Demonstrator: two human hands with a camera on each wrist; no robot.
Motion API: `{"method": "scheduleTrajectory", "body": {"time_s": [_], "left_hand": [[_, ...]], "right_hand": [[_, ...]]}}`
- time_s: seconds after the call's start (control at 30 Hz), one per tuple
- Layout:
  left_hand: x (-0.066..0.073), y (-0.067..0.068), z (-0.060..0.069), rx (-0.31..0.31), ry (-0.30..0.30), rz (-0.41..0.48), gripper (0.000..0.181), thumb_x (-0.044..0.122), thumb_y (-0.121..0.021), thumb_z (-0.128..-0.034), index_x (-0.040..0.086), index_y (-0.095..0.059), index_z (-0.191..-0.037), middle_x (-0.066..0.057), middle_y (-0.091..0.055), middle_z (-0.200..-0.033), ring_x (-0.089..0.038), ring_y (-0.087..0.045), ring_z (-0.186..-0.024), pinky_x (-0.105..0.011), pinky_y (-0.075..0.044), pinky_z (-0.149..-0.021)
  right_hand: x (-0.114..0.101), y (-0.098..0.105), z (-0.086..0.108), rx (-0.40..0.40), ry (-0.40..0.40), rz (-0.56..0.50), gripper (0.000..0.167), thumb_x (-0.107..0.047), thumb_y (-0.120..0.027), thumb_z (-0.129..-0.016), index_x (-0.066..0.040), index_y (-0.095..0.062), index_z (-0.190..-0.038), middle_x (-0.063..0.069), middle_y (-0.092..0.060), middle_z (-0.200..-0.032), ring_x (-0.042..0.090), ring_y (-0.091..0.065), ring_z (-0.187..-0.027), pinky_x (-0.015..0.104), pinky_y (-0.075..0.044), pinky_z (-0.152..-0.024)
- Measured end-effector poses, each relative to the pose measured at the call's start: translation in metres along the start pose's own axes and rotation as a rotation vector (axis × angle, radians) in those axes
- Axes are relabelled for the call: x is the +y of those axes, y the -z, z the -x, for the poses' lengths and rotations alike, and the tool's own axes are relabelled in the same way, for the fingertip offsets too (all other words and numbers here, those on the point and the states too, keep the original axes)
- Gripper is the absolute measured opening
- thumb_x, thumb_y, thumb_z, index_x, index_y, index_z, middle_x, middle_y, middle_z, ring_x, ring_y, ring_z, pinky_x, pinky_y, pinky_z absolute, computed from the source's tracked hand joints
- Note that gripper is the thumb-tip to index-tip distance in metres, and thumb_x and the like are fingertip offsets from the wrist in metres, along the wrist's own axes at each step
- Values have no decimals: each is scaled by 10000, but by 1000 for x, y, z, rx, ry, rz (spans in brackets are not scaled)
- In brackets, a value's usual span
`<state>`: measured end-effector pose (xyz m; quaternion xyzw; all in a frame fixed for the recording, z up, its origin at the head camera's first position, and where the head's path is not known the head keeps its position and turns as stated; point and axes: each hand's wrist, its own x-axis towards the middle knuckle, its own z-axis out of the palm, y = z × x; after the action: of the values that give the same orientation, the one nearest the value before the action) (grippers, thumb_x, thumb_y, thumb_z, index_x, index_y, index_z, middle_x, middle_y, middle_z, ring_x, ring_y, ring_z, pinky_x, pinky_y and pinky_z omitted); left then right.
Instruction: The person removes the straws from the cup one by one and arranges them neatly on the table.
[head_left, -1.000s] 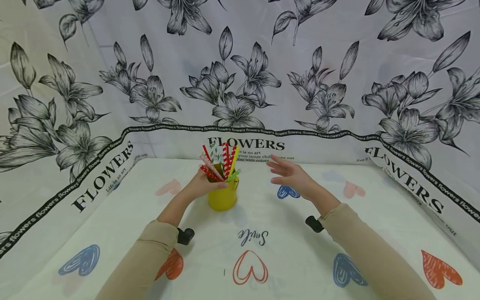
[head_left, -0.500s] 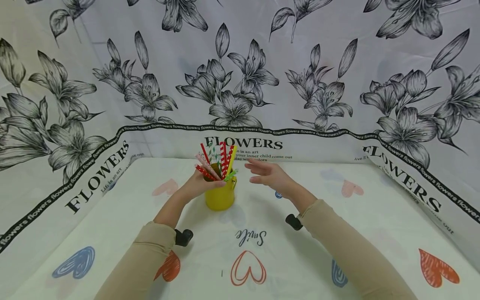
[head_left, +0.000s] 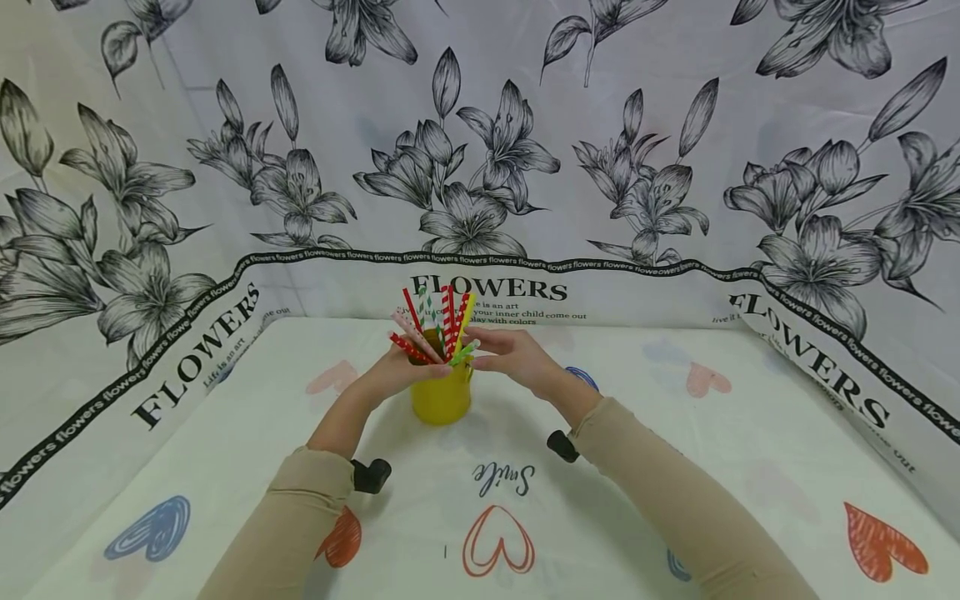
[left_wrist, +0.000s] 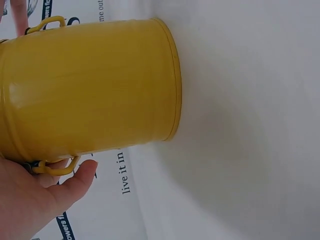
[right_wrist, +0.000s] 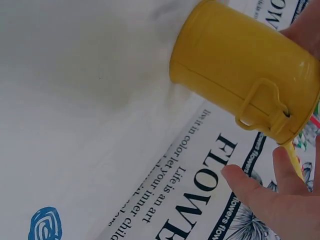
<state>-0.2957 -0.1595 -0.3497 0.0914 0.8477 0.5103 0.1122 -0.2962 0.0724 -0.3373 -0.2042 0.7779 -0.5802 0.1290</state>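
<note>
Several hearts (head_left: 885,542), white tablecloth (head_left: 405,542) | floral backdrop (head_left: 480,150) behind | hands (head_left: 390,375) (head_left: 517,358) at yellow bucket (head_left: 441,402)

Place: cloth-draped table booth | flower-print hanging cloth (head_left: 555,225) round it | heart-print tablecloth (head_left: 570,533) | room type unclear

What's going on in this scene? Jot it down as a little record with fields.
Container: yellow bucket, upright on the white cloth, with a loop on each side
Contents: straws, including red-and-white, green-and-white and yellow ones
Left hand: grips the bucket near its rim
Right hand: at the opposite side, fingers extended; contact unclear
Backdrop: sheet printed with black flowers
</note>
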Motion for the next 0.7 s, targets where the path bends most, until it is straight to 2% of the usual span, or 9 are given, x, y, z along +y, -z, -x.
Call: {"method": "scheduleTrajectory", "body": {"time_s": [0.27, 0.5, 0.7], "left_hand": [[1, -1, 1, -1, -5, 10, 786, 357, -747, -846, 168, -333, -1486, -112, -393, -1492, -326, -296, -1393, -618, -191, -1119], [1, 0, 1, -12, -9, 20, 747, 347, -741, -856, 144, -367, -1471, -117, -397, -1491, -330, -306, -1386, -607, -188, -1125], [2, 0, 1, -11, -5, 17, 756, 344, -745, -853, 148, -359, -1472, -117, -398, -1489, -327, -302, -1386, -606, -188, -1126]], "right_hand": [[0, -8, -4, 28, -3, 12, 398, -100, -678, -912, -127, -633, -1306, 18, -631, -1279, 261, -497, -1283, 470, -417, -1042], [-1, -11, -7, 44, -12, 28, 284, -103, -658, -926, -96, -696, -1207, 23, -683, -1191, 213, -585, -1157, 468, -428, -1030], [-3, -8, -5, 44, 12, 23, 261, -99, -651, -931, -44, -695, -1182, 27, -668, -1223, 218, -580, -1189, 460, -425, -1036]]}}
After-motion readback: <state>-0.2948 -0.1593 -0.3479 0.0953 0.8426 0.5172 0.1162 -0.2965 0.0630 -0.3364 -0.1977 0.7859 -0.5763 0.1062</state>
